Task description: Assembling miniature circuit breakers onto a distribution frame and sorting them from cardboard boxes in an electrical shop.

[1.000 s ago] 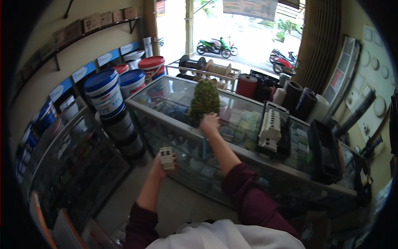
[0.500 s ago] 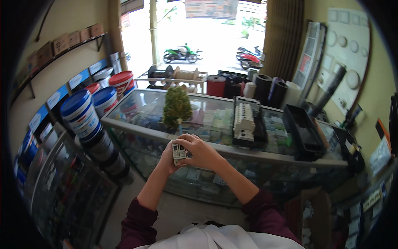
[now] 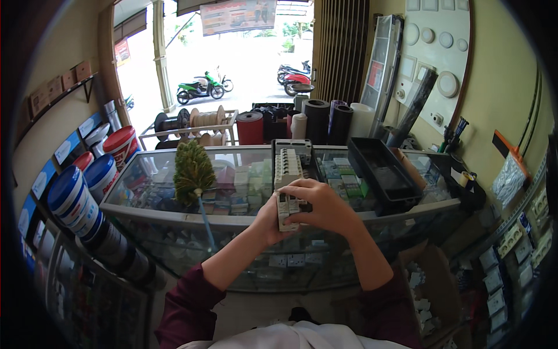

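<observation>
Across a glass counter (image 3: 157, 214), I see my left hand (image 3: 267, 221) and right hand (image 3: 321, 205) together, fingers curled closed around a pale switch module (image 3: 288, 219), before a row of similar modules (image 3: 286, 164); whether they touch is unclear. The grip looks complete; setting down remains undone. Leftward, a feather duster (image 3: 194, 170) lies unheld.

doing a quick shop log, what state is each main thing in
Left hand: gripping pale module
Right hand: gripping pale module
Pale module: held
Duster: lying on counter
Black tray: open-topped
Front blue-lidded bucket: lid on
Cardboard box: open
Green motorcycle: parked
</observation>
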A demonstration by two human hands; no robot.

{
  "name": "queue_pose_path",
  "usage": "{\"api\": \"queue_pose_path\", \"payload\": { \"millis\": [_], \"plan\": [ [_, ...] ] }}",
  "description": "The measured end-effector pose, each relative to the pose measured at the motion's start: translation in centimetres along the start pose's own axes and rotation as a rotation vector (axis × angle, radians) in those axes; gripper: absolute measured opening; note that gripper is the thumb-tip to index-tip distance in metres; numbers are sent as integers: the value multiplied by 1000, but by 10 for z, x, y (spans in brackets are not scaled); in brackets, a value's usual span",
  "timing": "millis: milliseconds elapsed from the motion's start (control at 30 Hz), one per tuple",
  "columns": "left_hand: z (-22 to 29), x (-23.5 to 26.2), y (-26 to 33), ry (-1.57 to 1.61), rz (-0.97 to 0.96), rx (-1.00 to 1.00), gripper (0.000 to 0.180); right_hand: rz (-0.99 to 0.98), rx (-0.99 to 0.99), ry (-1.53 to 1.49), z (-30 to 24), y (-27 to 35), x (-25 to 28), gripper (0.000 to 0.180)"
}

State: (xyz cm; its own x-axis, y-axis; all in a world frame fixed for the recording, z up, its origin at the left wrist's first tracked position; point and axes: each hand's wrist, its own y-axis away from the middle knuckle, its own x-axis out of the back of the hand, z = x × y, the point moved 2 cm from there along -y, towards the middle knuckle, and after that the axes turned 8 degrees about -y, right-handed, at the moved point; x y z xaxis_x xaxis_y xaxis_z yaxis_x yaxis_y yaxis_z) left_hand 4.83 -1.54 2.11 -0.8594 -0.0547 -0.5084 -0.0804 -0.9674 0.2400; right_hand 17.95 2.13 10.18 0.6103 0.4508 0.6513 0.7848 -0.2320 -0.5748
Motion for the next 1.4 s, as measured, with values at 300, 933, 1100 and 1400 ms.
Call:
{"api": "queue_pose_path", "payload": {
  "millis": [300,933,1100,1400],
  "plan": [
    [62,0,-67,-746,172,-235,48,26,-119,-103,90,-22,85,55],
    [91,67,-140,-1224,620,-442,40,-302,-421,30,301,-75,36,52],
    [89,74,-154,-1183,592,-406,42,-218,-547,-11,310,-72,37,58],
    [89,82,-152,-1168,563,-393,42,-155,-564,-45,286,-65,44,72]
  ]
}}
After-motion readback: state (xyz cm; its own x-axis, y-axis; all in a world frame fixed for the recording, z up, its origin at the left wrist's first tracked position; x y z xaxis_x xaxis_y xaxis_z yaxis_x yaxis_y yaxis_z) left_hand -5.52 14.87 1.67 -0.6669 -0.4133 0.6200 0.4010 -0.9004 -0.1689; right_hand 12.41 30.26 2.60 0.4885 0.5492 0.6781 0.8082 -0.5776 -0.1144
